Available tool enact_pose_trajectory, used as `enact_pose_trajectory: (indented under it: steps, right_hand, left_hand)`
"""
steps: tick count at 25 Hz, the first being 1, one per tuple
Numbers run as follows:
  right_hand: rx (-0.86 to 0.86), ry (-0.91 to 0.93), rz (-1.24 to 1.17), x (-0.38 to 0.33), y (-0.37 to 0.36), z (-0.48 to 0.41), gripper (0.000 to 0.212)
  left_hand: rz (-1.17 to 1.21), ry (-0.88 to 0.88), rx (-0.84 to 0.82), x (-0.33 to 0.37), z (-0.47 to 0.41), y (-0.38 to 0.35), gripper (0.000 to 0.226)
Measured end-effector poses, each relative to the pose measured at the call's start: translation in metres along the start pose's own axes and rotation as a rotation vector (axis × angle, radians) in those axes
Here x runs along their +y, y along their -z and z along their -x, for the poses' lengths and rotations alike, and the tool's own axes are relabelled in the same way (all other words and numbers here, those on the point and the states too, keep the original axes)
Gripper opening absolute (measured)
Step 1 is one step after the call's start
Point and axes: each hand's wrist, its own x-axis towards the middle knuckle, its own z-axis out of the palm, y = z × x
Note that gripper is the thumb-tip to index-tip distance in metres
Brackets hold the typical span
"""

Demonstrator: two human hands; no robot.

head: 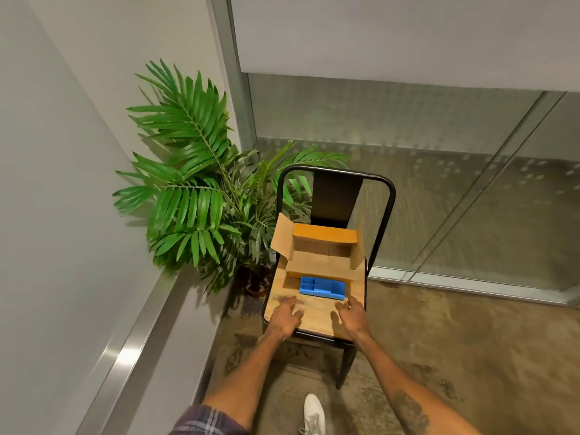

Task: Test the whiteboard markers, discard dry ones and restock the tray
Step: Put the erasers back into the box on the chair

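Concrete floor [439,356] carries a white shoe [314,412] at the near edge. Both forearms extend over the wooden seat of a black-framed chair [317,312]. The left hand [284,315] and right hand [351,313] are positioned above its front portion, fingers loosely spread, gripping nothing. Just beyond the fingertips, the blue tray [321,288] lies flat on the seat, directly in front of an open cardboard box [320,249]. Farther back stand a potted palm [194,183] and a frosted glass wall [439,183].
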Motion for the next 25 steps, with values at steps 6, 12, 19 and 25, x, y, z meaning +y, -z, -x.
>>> enact_pose_trajectory:
  steps: [6, 12, 19, 25]
  right_hand:
    - [-0.017, -0.063, 0.004, 0.001, 0.002, -0.051, 0.033]
    - [-0.027, -0.087, 0.018, 0.004, -0.006, -0.078, 0.024]
    - [-0.006, -0.185, -0.089, 0.003, -0.014, -0.096, 0.031]
    - [0.019, -0.083, 0.013, 0.000, -0.036, -0.088, 0.028]
  left_hand:
    - [0.080, 0.090, 0.025, 0.010, -0.054, -0.010, 0.050]
    - [0.258, 0.216, 0.016, 0.020, -0.078, -0.017, 0.051]
    - [0.392, 0.289, 0.041, 0.023, -0.088, -0.020, 0.045]
    - [0.436, 0.247, 0.086, 0.015, -0.066, -0.009, 0.046]
